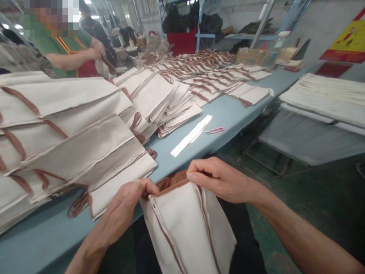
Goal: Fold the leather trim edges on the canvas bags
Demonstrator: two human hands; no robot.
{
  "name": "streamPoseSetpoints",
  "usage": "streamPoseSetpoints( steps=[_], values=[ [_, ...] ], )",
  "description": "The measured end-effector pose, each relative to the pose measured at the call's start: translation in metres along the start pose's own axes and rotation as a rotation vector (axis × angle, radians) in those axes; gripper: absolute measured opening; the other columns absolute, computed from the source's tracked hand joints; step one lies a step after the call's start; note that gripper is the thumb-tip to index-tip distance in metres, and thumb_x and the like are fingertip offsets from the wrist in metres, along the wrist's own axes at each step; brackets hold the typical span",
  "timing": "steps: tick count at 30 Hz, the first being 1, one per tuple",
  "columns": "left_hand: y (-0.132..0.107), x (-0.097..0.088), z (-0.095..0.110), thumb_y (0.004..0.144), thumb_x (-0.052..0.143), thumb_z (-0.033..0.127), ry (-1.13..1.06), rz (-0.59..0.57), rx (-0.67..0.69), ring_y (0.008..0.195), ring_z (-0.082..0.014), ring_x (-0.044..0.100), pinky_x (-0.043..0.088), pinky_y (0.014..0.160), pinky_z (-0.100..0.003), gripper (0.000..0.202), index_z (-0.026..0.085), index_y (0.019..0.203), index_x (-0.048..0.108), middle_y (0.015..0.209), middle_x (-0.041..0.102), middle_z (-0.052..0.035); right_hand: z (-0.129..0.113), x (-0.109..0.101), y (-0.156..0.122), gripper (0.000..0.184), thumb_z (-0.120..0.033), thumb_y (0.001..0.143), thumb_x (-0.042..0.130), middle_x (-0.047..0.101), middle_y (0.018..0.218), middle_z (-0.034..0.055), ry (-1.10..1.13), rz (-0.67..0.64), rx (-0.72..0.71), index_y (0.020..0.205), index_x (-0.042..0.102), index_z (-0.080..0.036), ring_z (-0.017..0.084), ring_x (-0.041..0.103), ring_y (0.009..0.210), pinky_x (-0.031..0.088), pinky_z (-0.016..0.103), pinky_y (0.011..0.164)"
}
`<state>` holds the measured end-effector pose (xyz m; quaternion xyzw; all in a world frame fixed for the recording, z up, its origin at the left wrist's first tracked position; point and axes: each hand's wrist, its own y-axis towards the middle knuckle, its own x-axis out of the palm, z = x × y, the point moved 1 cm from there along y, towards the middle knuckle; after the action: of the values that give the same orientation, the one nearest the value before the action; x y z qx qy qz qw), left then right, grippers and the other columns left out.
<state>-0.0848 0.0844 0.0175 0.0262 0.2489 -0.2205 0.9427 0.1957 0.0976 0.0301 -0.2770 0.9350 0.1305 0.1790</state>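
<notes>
A cream fabric bag (182, 220) with brown piping hangs over my lap, its brown-lined mouth facing up and partly spread. At the left end of its rim, my left hand (128, 198) pinches the edge between thumb and fingers. My right hand (213, 177) is closed on the same rim farther right, thumb on the near side. The bag's lower end runs out of the picture. Beyond my hands, a white paper strip (191, 136) and a small pink-handled thread snipper (215, 130) lie on the blue-green table (162, 152).
Stacked cream bags (108, 152) with brown straps crowd the table's left side. More bags (199, 64) lie in rows toward the back. A co-worker in a green shirt (65, 51) handles a bag at far left. On the right stands a rack with cream fabric pieces (325, 95).
</notes>
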Motion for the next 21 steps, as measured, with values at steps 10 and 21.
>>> streamPoseSetpoints(
  steps=[10, 21],
  values=[
    [0.017, 0.028, 0.024, 0.09, 0.067, 0.041, -0.274, -0.309, -0.131, 0.066, -0.013, 0.043, 0.035, 0.057, -0.022, 0.023, 0.018, 0.088, 0.065, 0.075, 0.052, 0.0034, 0.067, 0.02, 0.0, 0.046, -0.058, 0.106, 0.049, 0.049, 0.075, -0.0038, 0.112, -0.015, 0.184, 0.083, 0.055, -0.019, 0.013, 0.044, 0.069, 0.035, 0.027, 0.064],
    [0.019, 0.035, 0.019, 0.09, 0.069, 0.039, -0.266, -0.249, -0.134, 0.057, -0.0096, 0.032, 0.026, 0.05, -0.022, 0.025, 0.019, 0.078, 0.061, 0.064, 0.041, 0.0081, 0.08, 0.033, 0.005, 0.052, -0.065, 0.105, 0.048, 0.054, 0.073, -0.0021, 0.144, -0.023, 0.2, 0.08, 0.056, -0.02, 0.014, 0.049, 0.067, 0.038, 0.027, 0.062]
  ],
)
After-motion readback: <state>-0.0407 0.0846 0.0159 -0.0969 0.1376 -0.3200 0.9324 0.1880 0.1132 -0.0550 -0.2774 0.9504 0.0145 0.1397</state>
